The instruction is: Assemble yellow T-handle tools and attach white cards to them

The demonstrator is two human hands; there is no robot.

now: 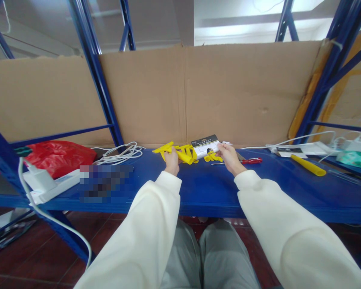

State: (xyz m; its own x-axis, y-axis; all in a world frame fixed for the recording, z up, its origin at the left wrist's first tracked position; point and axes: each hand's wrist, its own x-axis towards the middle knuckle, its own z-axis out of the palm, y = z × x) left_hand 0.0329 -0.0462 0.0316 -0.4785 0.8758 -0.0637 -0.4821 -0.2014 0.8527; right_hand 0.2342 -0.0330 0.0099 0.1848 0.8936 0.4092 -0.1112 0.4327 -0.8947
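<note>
Over the blue shelf, my left hand (172, 161) is closed around a bunch of yellow strip-like pieces (185, 155), some of them rolled like tubes. What they are exactly is too small to make out. My right hand (229, 158) pinches the right edge of a black-and-white printed card (204, 147), which leans up between the hands and touches or overlaps the yellow bunch. Below the card lie more small yellow pieces (213, 157). A screwdriver with a red handle (251, 160) rests just right of my right hand, its shaft partly hidden behind the fingers.
A red plastic bag (60, 157), a white power strip (58, 187) and coiled white cable (124, 153) sit at the left. To the right are a yellow tube (308, 165) and a green-and-white packet (356, 157). Cardboard (243, 92) backs the blue shelf (204, 188); uprights stand either side.
</note>
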